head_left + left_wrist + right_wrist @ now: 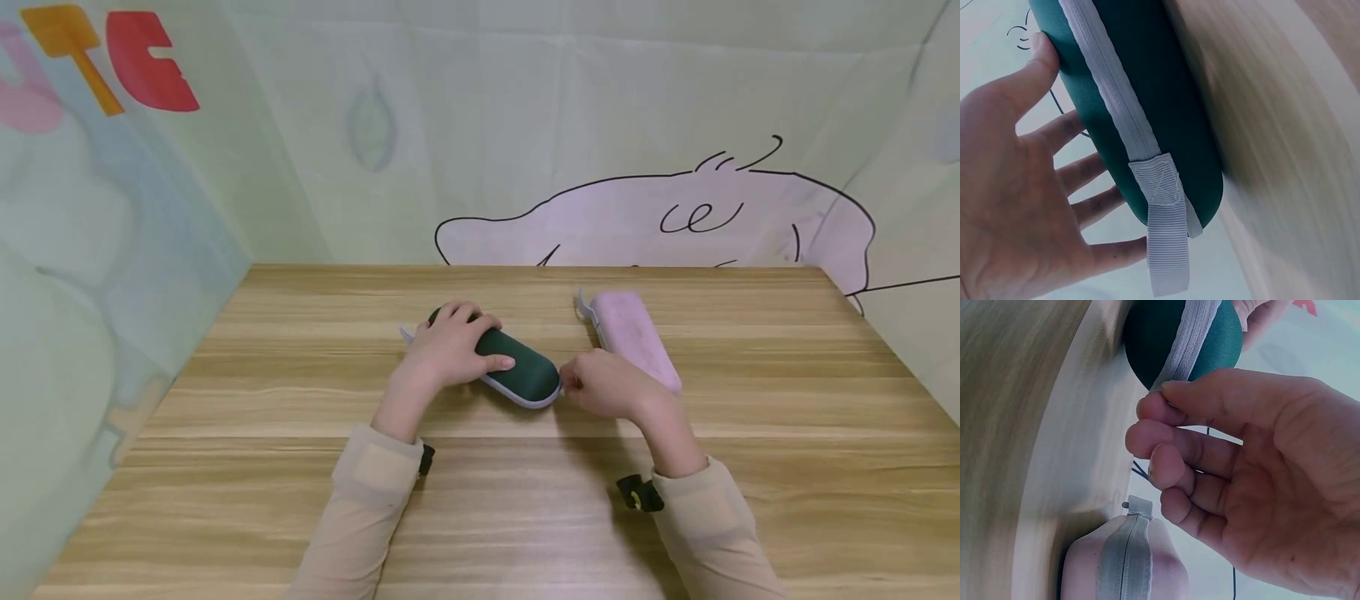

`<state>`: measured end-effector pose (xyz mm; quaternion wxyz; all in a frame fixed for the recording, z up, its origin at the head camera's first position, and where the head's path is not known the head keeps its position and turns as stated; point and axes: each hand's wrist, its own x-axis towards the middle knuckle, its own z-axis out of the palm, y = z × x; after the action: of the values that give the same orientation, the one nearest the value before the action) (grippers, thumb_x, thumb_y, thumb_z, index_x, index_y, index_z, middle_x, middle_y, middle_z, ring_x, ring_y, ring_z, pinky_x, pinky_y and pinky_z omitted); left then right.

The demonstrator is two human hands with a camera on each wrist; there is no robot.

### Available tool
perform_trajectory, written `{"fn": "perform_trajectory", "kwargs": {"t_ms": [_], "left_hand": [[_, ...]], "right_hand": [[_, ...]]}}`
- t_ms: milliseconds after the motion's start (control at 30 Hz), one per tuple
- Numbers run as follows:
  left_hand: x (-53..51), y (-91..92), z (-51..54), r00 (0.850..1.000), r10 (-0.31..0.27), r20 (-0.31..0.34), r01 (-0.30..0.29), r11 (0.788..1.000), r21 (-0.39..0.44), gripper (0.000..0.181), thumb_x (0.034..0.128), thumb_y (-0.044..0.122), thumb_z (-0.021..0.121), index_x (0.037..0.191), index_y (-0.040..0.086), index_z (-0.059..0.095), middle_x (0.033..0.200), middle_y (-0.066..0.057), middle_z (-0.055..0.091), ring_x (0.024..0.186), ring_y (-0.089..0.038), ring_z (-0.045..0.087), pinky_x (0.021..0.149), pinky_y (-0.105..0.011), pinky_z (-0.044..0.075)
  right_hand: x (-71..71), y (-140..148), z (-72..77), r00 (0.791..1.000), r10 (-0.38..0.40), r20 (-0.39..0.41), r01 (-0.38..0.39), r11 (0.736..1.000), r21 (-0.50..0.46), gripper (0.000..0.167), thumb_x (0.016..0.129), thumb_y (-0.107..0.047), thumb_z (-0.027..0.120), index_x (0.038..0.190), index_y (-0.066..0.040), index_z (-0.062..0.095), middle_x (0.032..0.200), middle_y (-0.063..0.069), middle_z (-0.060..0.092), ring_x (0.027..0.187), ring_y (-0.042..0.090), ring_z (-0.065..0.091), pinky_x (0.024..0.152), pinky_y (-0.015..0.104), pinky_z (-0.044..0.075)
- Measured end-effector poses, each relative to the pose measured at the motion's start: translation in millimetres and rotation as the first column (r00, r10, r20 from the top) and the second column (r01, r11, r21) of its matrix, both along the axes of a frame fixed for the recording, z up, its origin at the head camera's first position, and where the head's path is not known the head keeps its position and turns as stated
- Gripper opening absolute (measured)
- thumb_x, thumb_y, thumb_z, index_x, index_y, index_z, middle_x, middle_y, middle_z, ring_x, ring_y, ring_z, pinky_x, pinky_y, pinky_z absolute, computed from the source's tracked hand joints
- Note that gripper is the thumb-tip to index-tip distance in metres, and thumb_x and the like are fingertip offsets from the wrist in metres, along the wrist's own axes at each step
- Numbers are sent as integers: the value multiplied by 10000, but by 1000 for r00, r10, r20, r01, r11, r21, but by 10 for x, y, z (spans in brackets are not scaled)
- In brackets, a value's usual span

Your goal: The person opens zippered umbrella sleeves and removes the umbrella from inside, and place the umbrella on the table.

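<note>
A dark green zip case point(528, 368) with a pale grey zipper lies at an angle on the table. Over its far left part my left hand point(452, 342) holds it, thumb on the near part of the top and fingers over the rest. In the left wrist view a grey ribbed strap point(1168, 244) hangs from the case's end, beside the little finger. At the case's opposite end, my right hand point(607, 383) pinches the zipper pull between thumb and forefinger; the pull is mostly hidden by the fingertips. The zipper point(1188, 347) looks closed where visible.
Just beyond the right hand lies a pink-lilac zip case point(633, 333) with a grey strap point(583, 305) at its far end. Both rest on a wood-grain table point(510, 508). A printed cloth backdrop point(480, 125) rises behind the table's far edge.
</note>
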<state>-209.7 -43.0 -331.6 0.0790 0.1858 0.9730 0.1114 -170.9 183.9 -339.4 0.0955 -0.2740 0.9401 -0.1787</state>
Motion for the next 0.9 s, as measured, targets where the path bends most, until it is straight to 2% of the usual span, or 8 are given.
{"fn": "perform_trajectory", "kwargs": {"t_ms": [167,533,900], "left_hand": [[21,10,14,1000,8,3,-8,1000,-1,656,868,618,562,1410,260,471,1499,-53,377,1448,-299,228,1073,-649,287],[97,84,45,997,73,35,-73,997,-21,654,891,608,530,1415,226,450,1525,-108,323,1440,-348,213,1055,-664,297],[116,111,59,995,95,17,-94,994,-49,676,866,630,552,1399,223,467,1494,-130,356,1382,-387,275,991,-658,368]], "right_hand": [[5,-8,5,1000,2,-6,-2,1000,7,314,817,34,557,589,-140,432,596,-61,336,586,82,346,561,210,279],[15,-5,31,1000,-11,-7,11,1000,0,289,814,34,545,596,-133,455,592,-59,342,573,81,342,550,215,279],[21,-1,30,1000,-18,-16,18,1000,11,282,803,41,541,595,-128,455,587,-55,334,567,85,339,551,214,281]]}}
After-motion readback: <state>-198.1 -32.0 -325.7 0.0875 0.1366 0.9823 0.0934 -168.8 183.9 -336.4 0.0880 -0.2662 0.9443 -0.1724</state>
